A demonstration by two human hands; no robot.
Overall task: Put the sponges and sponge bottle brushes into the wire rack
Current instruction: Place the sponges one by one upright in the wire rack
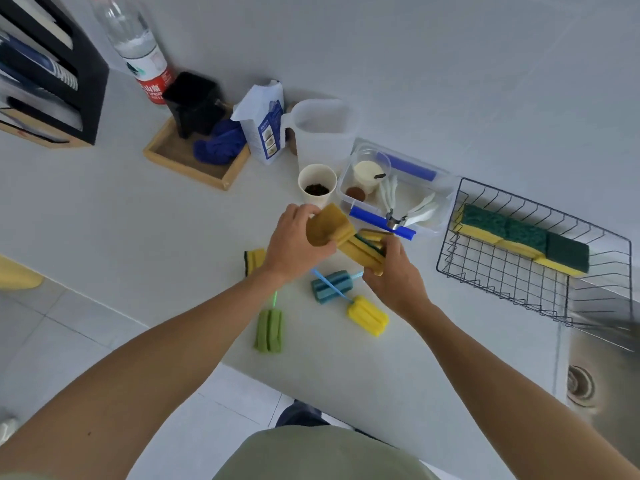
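My left hand [298,242] grips one end of a stack of yellow sponges [329,225] held above the counter. My right hand [394,271] holds the other end of the stack [363,252]. Another yellow sponge [255,258] lies on the counter just left of my left wrist. Below my hands lie three sponge bottle brushes: a blue one [330,285], a yellow one [367,315] and a green one [269,329]. The black wire rack [491,271] stands at the right, with three green-and-yellow sponges [526,237] in a row along its far side.
A clear plastic box with blue clips [398,188], a paper cup [317,183], a clear jug [322,129], a white bag [263,123], a wooden tray [194,157] and a water bottle [138,46] stand behind my hands. A steel sink [602,375] lies at the right under the rack's corner.
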